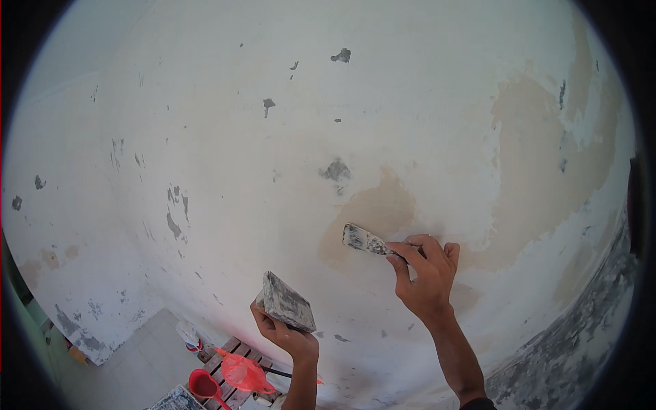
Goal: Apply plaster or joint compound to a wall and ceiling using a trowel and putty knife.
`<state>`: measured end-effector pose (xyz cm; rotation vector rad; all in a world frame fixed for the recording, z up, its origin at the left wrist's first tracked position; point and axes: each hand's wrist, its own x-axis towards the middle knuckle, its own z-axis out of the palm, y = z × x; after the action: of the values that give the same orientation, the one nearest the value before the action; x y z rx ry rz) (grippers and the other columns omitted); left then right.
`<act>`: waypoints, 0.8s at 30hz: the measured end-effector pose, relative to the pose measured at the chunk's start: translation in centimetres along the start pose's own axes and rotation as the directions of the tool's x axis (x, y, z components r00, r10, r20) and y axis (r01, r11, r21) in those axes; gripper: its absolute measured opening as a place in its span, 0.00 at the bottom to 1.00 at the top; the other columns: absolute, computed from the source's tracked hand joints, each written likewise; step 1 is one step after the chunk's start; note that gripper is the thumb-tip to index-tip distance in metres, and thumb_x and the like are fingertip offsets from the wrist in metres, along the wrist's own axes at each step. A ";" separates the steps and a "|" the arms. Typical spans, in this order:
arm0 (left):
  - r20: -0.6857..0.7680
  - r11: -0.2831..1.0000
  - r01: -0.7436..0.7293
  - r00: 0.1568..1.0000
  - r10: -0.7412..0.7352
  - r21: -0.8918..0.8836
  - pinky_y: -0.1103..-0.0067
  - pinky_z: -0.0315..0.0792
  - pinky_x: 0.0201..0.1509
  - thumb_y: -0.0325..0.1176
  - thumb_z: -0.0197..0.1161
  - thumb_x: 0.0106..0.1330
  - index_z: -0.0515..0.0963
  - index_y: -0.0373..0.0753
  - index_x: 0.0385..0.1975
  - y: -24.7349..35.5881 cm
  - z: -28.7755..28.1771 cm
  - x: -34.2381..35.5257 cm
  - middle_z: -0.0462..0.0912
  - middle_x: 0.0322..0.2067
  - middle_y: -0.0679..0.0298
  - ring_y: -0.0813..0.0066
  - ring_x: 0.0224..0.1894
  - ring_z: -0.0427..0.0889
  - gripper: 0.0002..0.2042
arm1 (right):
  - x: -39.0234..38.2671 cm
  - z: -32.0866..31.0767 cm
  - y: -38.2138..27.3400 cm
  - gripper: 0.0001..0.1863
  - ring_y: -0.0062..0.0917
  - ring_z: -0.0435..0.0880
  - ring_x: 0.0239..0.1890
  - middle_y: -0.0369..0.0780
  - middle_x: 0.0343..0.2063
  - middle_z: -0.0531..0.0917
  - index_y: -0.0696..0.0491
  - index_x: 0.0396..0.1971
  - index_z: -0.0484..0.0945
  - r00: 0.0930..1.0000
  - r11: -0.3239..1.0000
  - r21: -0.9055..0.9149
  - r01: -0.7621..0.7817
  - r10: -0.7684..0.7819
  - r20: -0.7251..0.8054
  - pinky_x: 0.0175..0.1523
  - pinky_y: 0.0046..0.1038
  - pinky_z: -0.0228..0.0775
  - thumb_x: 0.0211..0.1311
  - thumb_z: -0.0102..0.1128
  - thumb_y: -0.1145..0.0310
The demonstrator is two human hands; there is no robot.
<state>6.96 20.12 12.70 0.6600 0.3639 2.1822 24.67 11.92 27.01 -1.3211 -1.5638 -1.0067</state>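
Scraper [363, 239] (grey-smeared) is pinched by the right hand [428, 279]; the left hand [290, 337] grasps a grey-streaked slab [288, 303].

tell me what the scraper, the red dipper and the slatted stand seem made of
The scraper: probably metal, dull and streaked; pale smears over the darker, thin blade leave it open.
The red dipper: likely plastic, smooth, in one even colour.
The slatted stand: apparently wood, matt and worn-looking, judging by its brownish-grey slats.
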 end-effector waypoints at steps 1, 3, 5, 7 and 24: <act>-0.012 1.000 0.007 1.000 -0.007 0.015 0.75 0.73 0.50 0.27 0.45 0.69 0.70 0.37 0.46 0.6 -0.4 0.1 0.74 0.41 0.66 0.77 0.45 0.75 0.10 | -0.3 -0.7 0.5 0.11 0.18 0.72 0.26 0.29 0.32 0.79 0.43 0.35 0.87 1.000 1.000 0.003 0.003 -0.003 -0.001 0.41 0.30 0.47 0.49 0.74 0.71; -0.056 0.998 0.035 0.998 -0.032 0.042 0.75 0.74 0.49 0.30 0.45 0.71 0.69 0.38 0.48 1.4 -1.2 0.5 0.74 0.43 0.65 0.76 0.46 0.75 0.10 | -1.3 -3.1 1.4 0.11 0.18 0.72 0.26 0.29 0.32 0.79 0.43 0.34 0.87 0.995 0.992 -0.086 -0.089 0.085 -0.051 0.41 0.30 0.47 0.49 0.74 0.71; -0.152 0.997 0.079 0.985 -0.079 -0.009 0.74 0.75 0.49 0.32 0.45 0.71 0.69 0.39 0.51 2.3 -1.0 0.7 0.74 0.45 0.63 0.74 0.47 0.76 0.12 | -1.7 -4.7 0.8 0.11 0.18 0.72 0.26 0.30 0.32 0.79 0.43 0.34 0.87 0.990 0.989 -0.080 -0.123 0.117 -0.074 0.42 0.30 0.47 0.49 0.74 0.70; -0.136 0.996 0.084 0.987 -0.085 -0.018 0.74 0.75 0.50 0.33 0.46 0.71 0.69 0.39 0.51 1.9 -0.4 0.2 0.74 0.46 0.63 0.74 0.47 0.76 0.12 | -1.8 -4.9 0.3 0.11 0.19 0.72 0.26 0.30 0.33 0.79 0.43 0.34 0.87 0.982 0.982 -0.081 -0.171 0.164 -0.090 0.42 0.30 0.47 0.49 0.74 0.70; -0.114 0.971 0.203 0.969 -0.217 -0.128 0.78 0.68 0.54 0.29 0.46 0.69 0.68 0.38 0.43 1.1 3.0 -2.4 0.71 0.40 0.67 0.78 0.45 0.71 0.07 | -1.5 -4.2 0.7 0.12 0.19 0.72 0.29 0.30 0.31 0.79 0.45 0.34 0.87 0.988 0.988 -0.043 -0.146 0.144 -0.049 0.44 0.29 0.49 0.47 0.73 0.73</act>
<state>9.24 17.70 14.90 0.4003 0.3545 2.0292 25.95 7.54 27.02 -1.4124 -1.3965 -0.9800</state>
